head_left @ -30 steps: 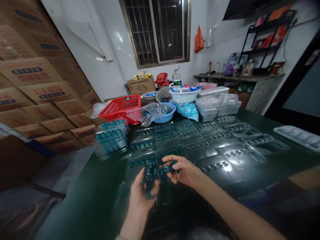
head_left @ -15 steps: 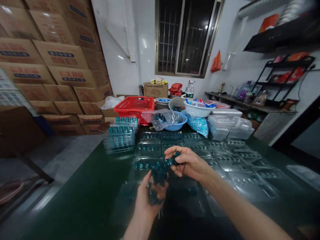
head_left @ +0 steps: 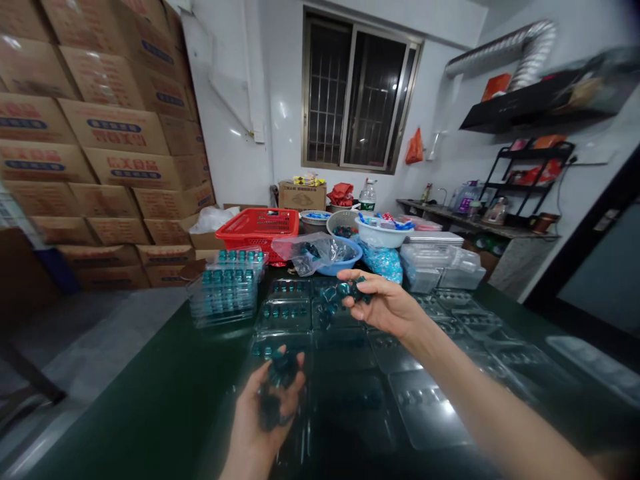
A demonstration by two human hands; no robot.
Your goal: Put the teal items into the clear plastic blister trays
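**Left hand (head_left: 250, 413) drawn back, right hand (head_left: 395, 308) sent forward**

The broad dark-green tabletop (head_left: 150, 387) carries rows of clear plastic pocketed trays (head_left: 430, 430); the leftmost column shows teal pieces in its pockets. Half a second ago the hands were close together. Now the right has reached out over the second column, while the left has dropped back to the near left. The left fingers curl around small shiny teal foil-like pieces (head_left: 283, 369); the right thumb and fingers pinch several more. Whether those touch a tray, I cannot tell. The split suggests the left serves as reserve while the right works at the trays.
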